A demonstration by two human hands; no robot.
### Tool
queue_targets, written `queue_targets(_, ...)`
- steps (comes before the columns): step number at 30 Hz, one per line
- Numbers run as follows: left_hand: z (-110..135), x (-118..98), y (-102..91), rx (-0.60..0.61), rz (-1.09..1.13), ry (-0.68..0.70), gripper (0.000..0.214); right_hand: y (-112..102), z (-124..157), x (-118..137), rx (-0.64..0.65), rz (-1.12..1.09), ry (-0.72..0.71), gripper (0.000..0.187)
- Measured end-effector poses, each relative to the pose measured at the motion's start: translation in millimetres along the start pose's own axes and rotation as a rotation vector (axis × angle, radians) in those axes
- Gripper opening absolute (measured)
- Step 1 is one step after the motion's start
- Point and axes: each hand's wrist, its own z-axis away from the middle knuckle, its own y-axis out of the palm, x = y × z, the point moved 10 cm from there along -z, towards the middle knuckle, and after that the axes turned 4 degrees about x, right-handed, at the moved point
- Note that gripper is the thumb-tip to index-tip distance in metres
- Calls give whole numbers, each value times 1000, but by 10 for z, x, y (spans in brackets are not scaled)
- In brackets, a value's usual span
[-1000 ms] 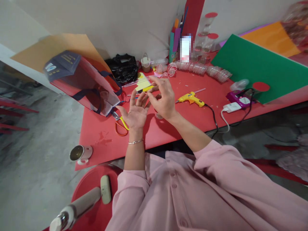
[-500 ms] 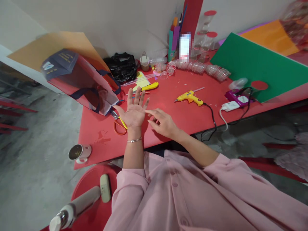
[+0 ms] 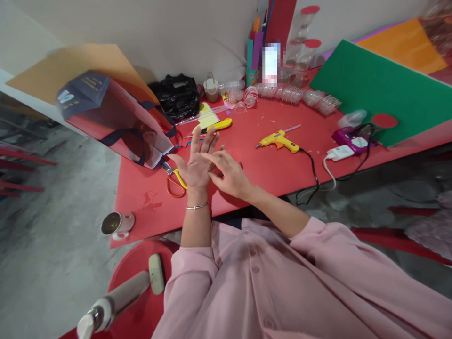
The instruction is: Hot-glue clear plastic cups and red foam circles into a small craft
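My left hand is raised palm up over the red table, fingers stretched out and spread, a thin bracelet on the wrist. My right hand lies beside it, fingers loosely extended, fingertips touching the left palm. Neither hand holds anything that I can see. Orange-and-yellow scissors lie just left of the left wrist. A yellow utility knife and yellow paper lie beyond the fingertips.
A yellow glue gun with a black cord lies to the right, near a white adapter and a purple device. A red-and-navy bag, black bag, clear plastic lids, green sheet, metal cup.
A second ago my right hand was raised with fingers pinched near the left fingertips. It dropped to the table, then moved left onto the open left palm.
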Motion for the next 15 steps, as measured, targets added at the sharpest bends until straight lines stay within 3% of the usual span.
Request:
queue_targets(7,-32,44,-14,138,-156,5,91,10,-6,21,-3,-8,-24,63)
queue_targets(11,-29,22,-25,130,-160,22,85,-22,33,1,2,-11,19,62)
queue_targets(15,-43,-23,-98,72,-177,65,77,-135,118,-86,-43,-152,159,56)
